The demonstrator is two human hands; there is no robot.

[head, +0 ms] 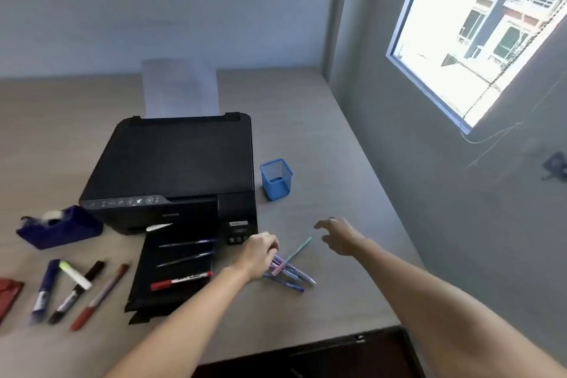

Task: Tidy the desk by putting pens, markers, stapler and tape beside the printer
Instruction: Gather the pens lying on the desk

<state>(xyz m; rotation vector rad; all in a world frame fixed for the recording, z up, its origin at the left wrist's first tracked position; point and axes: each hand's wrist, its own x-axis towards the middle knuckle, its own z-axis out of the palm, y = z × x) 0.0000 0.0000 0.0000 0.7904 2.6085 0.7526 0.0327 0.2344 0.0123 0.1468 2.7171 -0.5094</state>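
**Hands at the pen pile by the printer**

My left hand (259,250) was curled, its fingers (271,247) closed over the top of a loose pile of pastel pens (288,270); whether they truly gripped one I could not tell. My right hand (339,235) hovered just beyond the pile with fingers spread and released, touching nothing. The pens lay crossed on the worktop (337,178), just off the printer's front right corner, toward the worktop's right edge. The black printer (178,163) sat mid-worktop with its output tray (171,267) pulled out; two dark pens (187,244) and a red marker (181,281) lay on that tray. A blue mesh pen cup (277,178) stood upright just right of the printer. Toward the left edge sat a dark blue tape dispenser (61,228), touching the printer's front left corner, and nearer the front edge lay four markers (73,288) and a red object (9,294), cut off by the frame.
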